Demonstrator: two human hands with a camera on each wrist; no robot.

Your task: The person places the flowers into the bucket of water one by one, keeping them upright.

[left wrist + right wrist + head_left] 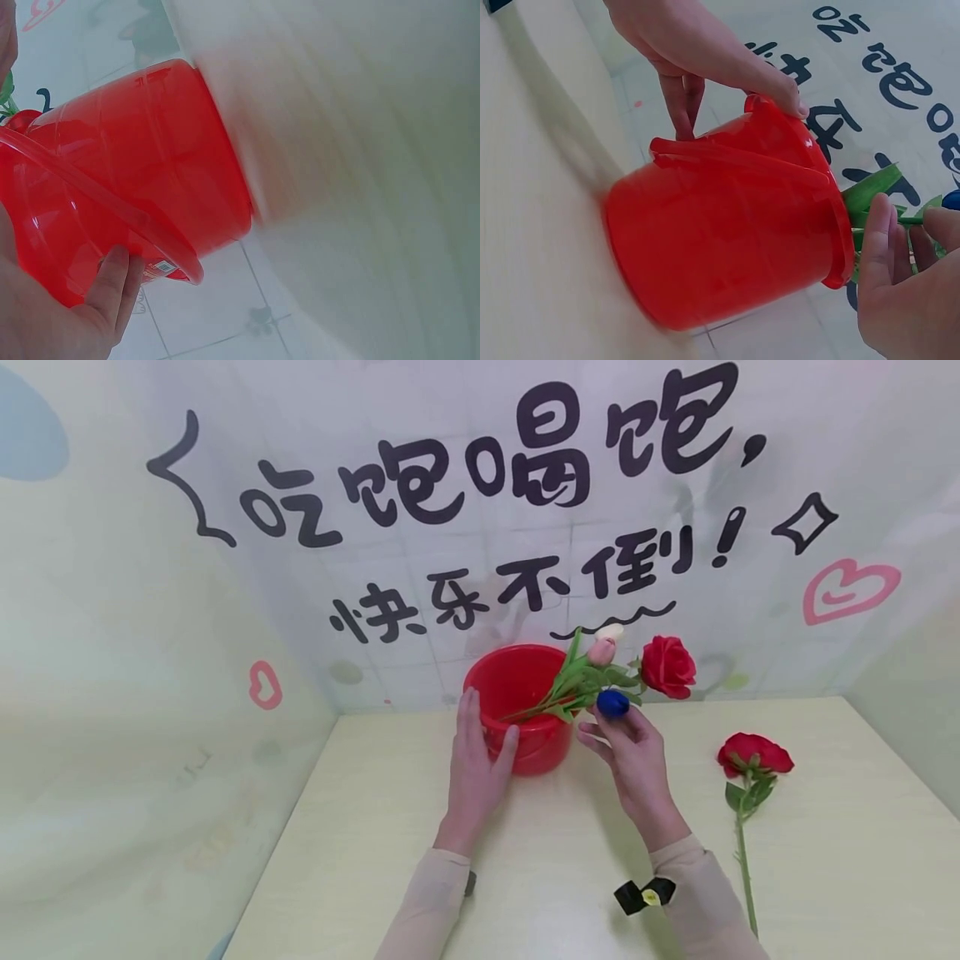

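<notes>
A red bucket [536, 756] stands upright on the table near the back wall. My left hand [477, 768] holds its left side, with fingers along the outer wall and the thumb toward the front. Between the thumb and fingers of my right hand [636, 764], at the bucket's right rim, is the green stem of a blue flower [612, 703]. Leaning out over that rim are a pink tulip [602, 652], a whitish bloom [610, 632] and a red rose [669, 667]. In the right wrist view, green leaves [874, 187] show beside the bucket mouth.
Another red rose [753, 753] lies on the table [555, 877] to the right, its stem pointing toward me. The bucket's red handle [97, 195] hangs down against its outside. Behind stands a wall sheet [420, 410] with large black lettering.
</notes>
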